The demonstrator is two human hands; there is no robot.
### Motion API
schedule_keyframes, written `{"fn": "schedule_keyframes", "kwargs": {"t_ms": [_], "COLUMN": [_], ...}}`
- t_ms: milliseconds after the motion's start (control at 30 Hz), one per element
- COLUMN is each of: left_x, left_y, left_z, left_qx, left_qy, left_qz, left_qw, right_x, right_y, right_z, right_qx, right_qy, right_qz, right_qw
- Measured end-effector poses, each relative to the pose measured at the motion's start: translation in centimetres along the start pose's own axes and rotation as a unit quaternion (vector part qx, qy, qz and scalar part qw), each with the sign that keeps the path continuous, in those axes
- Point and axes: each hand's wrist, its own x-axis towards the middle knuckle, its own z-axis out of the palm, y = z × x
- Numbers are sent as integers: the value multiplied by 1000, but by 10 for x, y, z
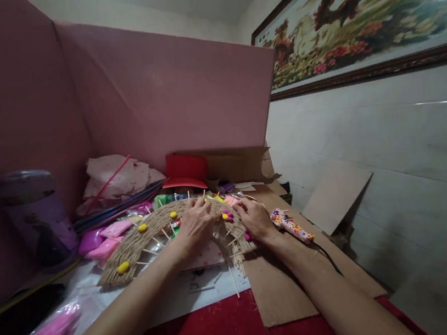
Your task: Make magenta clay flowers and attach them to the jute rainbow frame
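An arch woven of brown twine (156,221) over thin wooden sticks lies in front of me. Yellow clay pieces (142,227) dot its left side, and a small purple-and-yellow clay flower (227,216) sits toward the right. My left hand (194,224) is closed over the top of the arch, fingers bent across the twine, thumb side close to the flower. At the right part, my right hand (254,218) grips the outer edge with curled fingers, beside another purple clay piece (247,236). Fingertips of both hands are partly hidden.
A flower-patterned glue gun (292,225) with a black cord rests on cardboard (282,287) at right. Packets of pink clay (57,329) lie at left, near a purple cylindrical container (40,221). Red paper (185,168) and a pink panel (170,86) stand behind.
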Motion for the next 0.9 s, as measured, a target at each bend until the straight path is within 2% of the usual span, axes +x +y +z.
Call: {"fn": "schedule_keyframes", "kwargs": {"t_ms": [67, 133, 167, 233, 300, 333, 400, 433, 467, 533, 600, 700, 833, 900], "left_x": [0, -2, -5, -15, -28, -36, -51, -57, -64, -73, -79, -81, -79, -78], "left_y": [-3, -3, -3, 2, 10, 14, 21, 25, 27, 30, 32, 34, 39, 41], "left_z": [-5, -11, -14, -20, -26, -29, -34, -36, -37, -38, -36, -32, -30, -32], "left_qx": [-23, -97, -153, -286, -397, -459, -579, -623, -657, -702, -732, -747, -728, -704], "left_qy": [9, 38, 55, 89, 82, 64, 17, 11, 11, 13, 19, 44, 53, 65], "left_qz": [-24, -65, -90, -155, -242, -295, -388, -409, -417, -409, -393, -394, -394, -399], "left_qw": [999, 993, 983, 942, 882, 836, 717, 666, 628, 583, 556, 534, 559, 584], "right_x": [0, 0, 1, 1, -1, -4, -12, -18, -24, -38, -50, -60, -58, -52], "right_y": [0, 1, 2, 1, -3, -7, -20, -28, -36, -52, -64, -71, -66, -59], "right_z": [0, 0, 0, -2, -4, -6, -9, -10, -11, -10, -8, -3, 2, 2], "right_qx": [-4, -8, -12, -22, -24, -15, 41, 87, 126, 159, 160, 160, 164, 166], "right_qy": [0, 3, 5, 13, 40, 60, 93, 88, 69, 18, -15, -35, -39, -5], "right_qz": [1, 4, 7, 18, 15, -2, -84, -147, -207, -298, -320, -300, -290, -280], "right_qw": [1000, 1000, 1000, 1000, 999, 998, 991, 981, 968, 941, 934, 940, 942, 946]}}
